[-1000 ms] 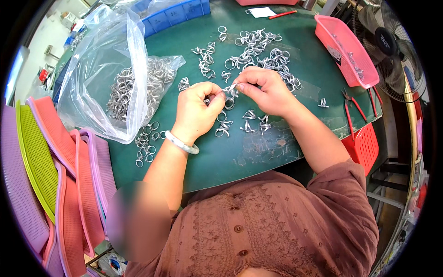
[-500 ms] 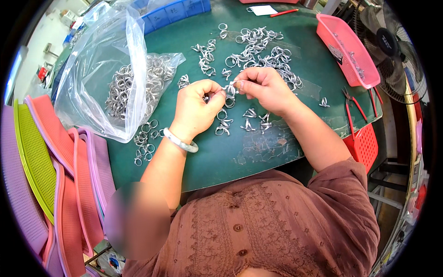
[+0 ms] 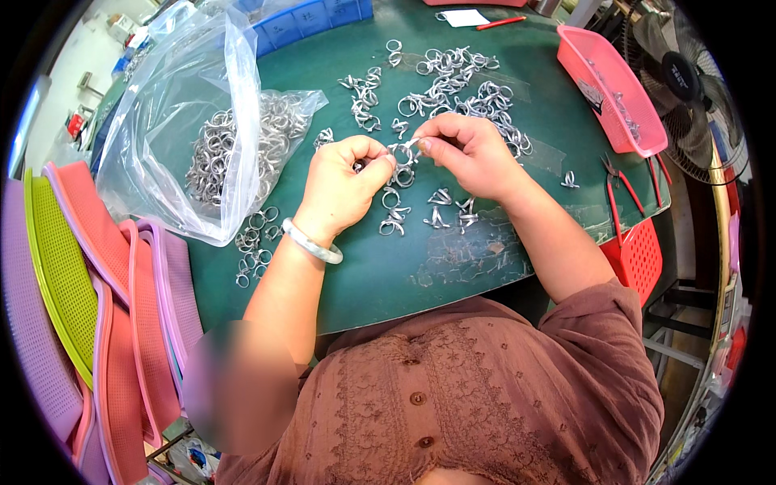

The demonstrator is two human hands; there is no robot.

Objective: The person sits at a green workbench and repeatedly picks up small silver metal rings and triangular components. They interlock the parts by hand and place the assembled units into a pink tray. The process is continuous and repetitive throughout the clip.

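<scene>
My left hand [image 3: 339, 184], with a pale bangle [image 3: 314, 244] at its wrist, is closed in a pinch on a silver metal ring [image 3: 403, 153]. Facing it, my right hand [image 3: 470, 158] pinches the upper edge of that ring with thumb and forefinger. Just below, more rings [image 3: 394, 212] lie on the green table, partly overlapping the held one in view. A small group of rings [image 3: 439, 208] sits under my right wrist. Beyond my hands spreads a larger pile of silver rings [image 3: 461, 77], with a narrower cluster [image 3: 364, 99] to its left.
An open clear plastic bag [image 3: 174, 97] full of rings stands at left, with loose rings [image 3: 257, 242] beside it. Right are a pink basket [image 3: 570, 44], red-handled pliers [image 3: 626, 187], a red basket [image 3: 641, 271] and a fan [image 3: 679, 77]. Stacked colored baskets [image 3: 105, 267] flank the table's left.
My right fingertips have shifted slightly right, leaving a little more of the ring showing between my hands. The rings on the table have kept their places.
</scene>
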